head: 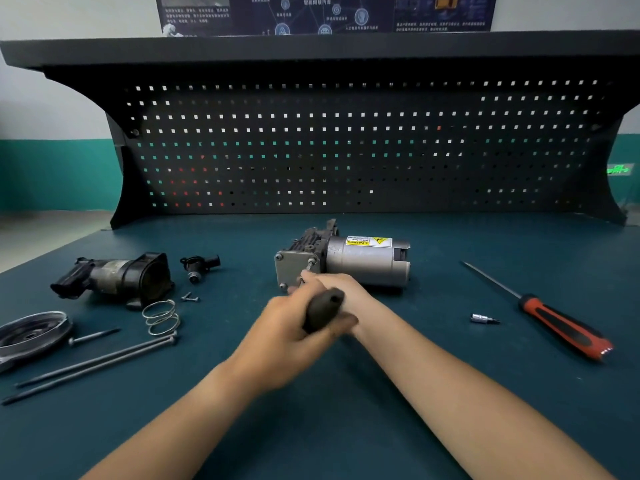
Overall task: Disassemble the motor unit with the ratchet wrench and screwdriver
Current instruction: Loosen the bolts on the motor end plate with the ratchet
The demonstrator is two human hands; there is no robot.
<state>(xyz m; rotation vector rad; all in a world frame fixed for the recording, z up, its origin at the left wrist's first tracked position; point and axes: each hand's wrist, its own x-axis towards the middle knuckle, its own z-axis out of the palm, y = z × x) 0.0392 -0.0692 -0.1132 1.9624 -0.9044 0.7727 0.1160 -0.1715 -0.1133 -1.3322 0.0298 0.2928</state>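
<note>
The motor unit (363,261), a grey cylinder with a yellow warning label and a square end plate, lies at the middle of the bench. My left hand (287,330) grips the dark handle of the ratchet wrench (323,308) just in front of the plate. My right hand (341,289) reaches over the wrench's front end, fingers curled down on it against the plate's bolts; the wrench head is hidden. The red-and-black screwdriver (561,323) lies untouched at the right.
At the left lie a removed black housing (117,277), a small black fitting (199,266), a spring (161,317), two loose screws (189,297), long bolts (93,365) and a round metal cover (31,336). A small socket bit (483,319) lies right of my arms. A pegboard (346,143) backs the bench.
</note>
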